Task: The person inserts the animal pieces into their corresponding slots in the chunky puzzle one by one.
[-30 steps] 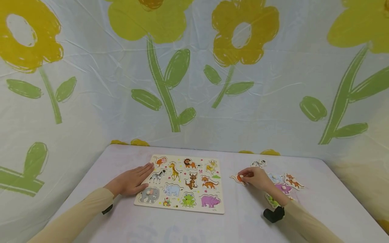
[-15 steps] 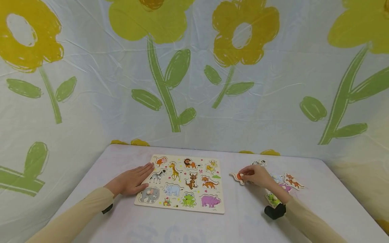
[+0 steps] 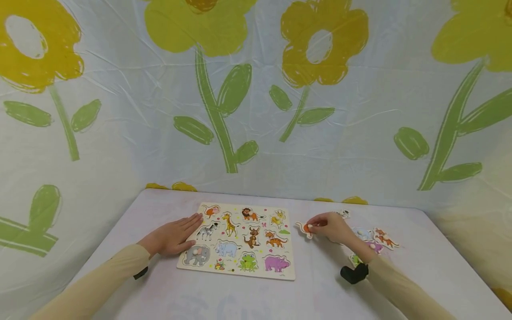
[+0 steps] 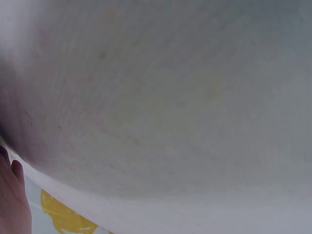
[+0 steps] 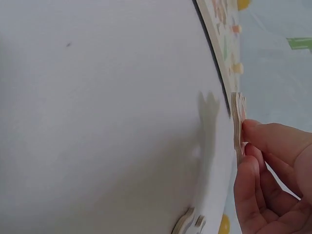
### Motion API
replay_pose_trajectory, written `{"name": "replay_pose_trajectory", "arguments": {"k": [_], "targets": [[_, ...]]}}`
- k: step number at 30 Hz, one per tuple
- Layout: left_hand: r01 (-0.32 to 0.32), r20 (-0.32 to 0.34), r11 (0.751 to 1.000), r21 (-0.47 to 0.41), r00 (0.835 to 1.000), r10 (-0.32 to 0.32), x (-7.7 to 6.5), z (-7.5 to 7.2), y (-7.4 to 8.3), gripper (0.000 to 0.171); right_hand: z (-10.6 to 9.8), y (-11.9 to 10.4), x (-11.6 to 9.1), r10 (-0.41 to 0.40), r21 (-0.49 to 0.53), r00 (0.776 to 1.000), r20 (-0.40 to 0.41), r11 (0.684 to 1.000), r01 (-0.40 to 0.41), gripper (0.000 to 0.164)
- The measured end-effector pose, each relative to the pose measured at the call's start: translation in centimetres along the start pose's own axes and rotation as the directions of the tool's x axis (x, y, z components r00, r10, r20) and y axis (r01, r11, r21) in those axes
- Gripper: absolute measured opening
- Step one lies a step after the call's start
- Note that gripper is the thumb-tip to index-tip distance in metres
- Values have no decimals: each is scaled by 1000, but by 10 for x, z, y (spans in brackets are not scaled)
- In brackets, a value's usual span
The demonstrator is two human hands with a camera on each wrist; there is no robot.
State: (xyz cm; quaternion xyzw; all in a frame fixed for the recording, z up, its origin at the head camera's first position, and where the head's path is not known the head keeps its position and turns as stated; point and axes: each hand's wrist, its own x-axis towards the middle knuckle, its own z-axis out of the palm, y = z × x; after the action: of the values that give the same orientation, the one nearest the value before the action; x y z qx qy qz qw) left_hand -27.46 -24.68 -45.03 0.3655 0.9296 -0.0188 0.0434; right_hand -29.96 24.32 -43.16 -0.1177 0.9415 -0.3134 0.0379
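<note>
My left hand (image 3: pixel 172 235) lies with straight fingers on the left edge of a wooden animal puzzle board (image 3: pixel 261 265). In the left wrist view, only part of that hand (image 4: pixel 14 200) shows. Between thumb and fingers, my right hand (image 3: pixel 333 227) pinches an orange monkey puzzle piece (image 3: pixel 302 228) with a curled tail, just right of the board. The right wrist view shows this monkey piece (image 5: pixel 237 122) edge-on, raised off the table, its shadow below. An elephant piece (image 3: pixel 198 255) with a knob sits in the board's lower left. A monkey picture (image 3: pixel 212 211) marks its upper left.
Loose pieces lie right of the board, partly behind my right hand and arm: a zebra (image 3: pixel 344 214), a light blue animal (image 3: pixel 362 233), a purple hippo (image 3: pixel 375 247), an orange animal (image 3: pixel 384 239) and a green frog (image 3: pixel 354 259). A flowered cloth (image 3: pixel 256 155) hangs behind the table.
My right hand has moved left toward the board, carrying the monkey piece away from the loose pieces. My left hand stays in place on the board's edge.
</note>
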Motion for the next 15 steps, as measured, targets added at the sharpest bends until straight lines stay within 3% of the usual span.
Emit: {"name": "replay_pose_trajectory", "arguments": {"k": [15], "targets": [[20, 18, 1000, 12, 1000, -20, 0, 3, -2, 66, 8, -32, 13, -64, 76, 998, -6, 995, 64, 19]]}}
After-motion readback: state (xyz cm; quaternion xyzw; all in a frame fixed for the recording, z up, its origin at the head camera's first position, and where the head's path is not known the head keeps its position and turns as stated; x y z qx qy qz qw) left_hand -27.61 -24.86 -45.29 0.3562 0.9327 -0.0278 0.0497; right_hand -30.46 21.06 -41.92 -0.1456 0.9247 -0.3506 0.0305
